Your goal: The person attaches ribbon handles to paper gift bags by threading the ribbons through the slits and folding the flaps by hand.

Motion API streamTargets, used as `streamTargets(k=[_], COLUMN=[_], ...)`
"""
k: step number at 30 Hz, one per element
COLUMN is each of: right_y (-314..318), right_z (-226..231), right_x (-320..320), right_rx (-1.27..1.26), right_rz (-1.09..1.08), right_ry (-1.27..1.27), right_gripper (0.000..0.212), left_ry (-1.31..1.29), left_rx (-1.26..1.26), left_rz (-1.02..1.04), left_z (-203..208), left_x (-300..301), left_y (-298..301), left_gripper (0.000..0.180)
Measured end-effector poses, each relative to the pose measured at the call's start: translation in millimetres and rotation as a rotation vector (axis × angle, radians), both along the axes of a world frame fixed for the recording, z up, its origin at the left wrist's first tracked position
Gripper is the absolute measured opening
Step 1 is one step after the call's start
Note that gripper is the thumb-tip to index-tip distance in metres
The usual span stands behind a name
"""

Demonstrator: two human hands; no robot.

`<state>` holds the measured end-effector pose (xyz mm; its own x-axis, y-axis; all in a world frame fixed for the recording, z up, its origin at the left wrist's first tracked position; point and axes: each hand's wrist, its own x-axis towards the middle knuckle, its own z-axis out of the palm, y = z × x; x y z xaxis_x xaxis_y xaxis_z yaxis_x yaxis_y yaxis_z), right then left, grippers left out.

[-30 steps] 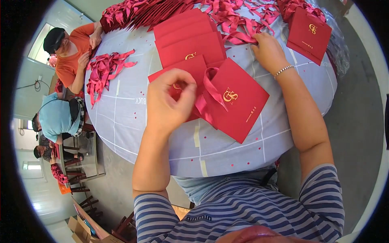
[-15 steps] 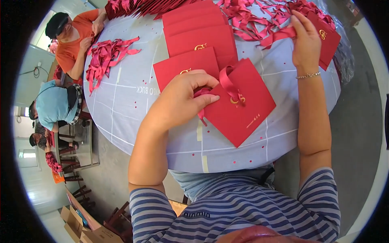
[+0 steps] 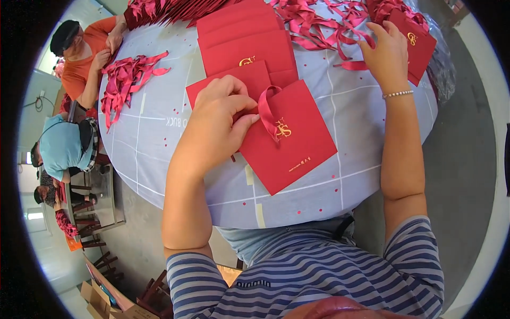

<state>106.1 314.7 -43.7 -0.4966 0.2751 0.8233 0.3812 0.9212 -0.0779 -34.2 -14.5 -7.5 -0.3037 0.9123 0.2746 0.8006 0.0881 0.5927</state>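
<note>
We see our left hand (image 3: 223, 114) with its thumb and bent fingers closed on the left edge of the front red envelope (image 3: 303, 141), which lies tilted on the surface (image 3: 356, 122) just before us. A pinkish-red ribbon loop (image 3: 268, 114) lies across the gold emblem on its face; our fingers hide whether we pinch part of that ribbon too. Our right hand (image 3: 383, 56) is open, thumb and fingers well parted, gripping nothing that we can see. It hovers beside a loose ribbon heap (image 3: 313, 24) and near the right-hand red envelope (image 3: 422, 48), with clear plastic (image 3: 445, 72) beyond.

Past our left hand, a row of overlapping red envelopes (image 3: 239, 32) runs away from us. A smaller ribbon pile (image 3: 127, 82) lies apart on the left, and small red dots are scattered over the pale gridded cloth. At the far left edge a co-worker in orange (image 3: 87, 80) works with both hands; behind sits another in light blue (image 3: 64, 146).
</note>
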Motion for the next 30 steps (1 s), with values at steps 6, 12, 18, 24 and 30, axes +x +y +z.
streamTargets(k=[6, 12, 18, 24, 30], right_y=[-32.2, -17.3, -17.3, -13.1, -65.9], right_z=[-9.7, -5.4, -7.9, 7.3, 29.4], right_x=[-6.1, 0.6, 14.1, 9.5, 7.7], right_rx=[-0.278, -0.555, -0.475, -0.63, -0.842], right_rz=[0.187, 0.11, 0.43, 0.342, 0.648], right_ry=[-0.402, -0.72, -0.551, -0.858, -0.474], right_gripper=[0.013, 0.008, 0.009, 0.017, 0.008], left_ry=[0.144, 0.132, 0.112, -0.011, -0.219], left_rx=[0.011, 0.002, -0.002, -0.012, -0.084], left_rz=[-0.016, -0.011, -0.001, -0.047, -0.024], left_z=[-5.7, -8.2, -10.1, -8.9, -6.9], left_x=[-1.3, -4.4, -7.7, -15.8, -12.9], left_y=[2.0, 5.4, 4.2, 0.5, 0.9], left_gripper=[0.017, 0.013, 0.012, 0.013, 0.02])
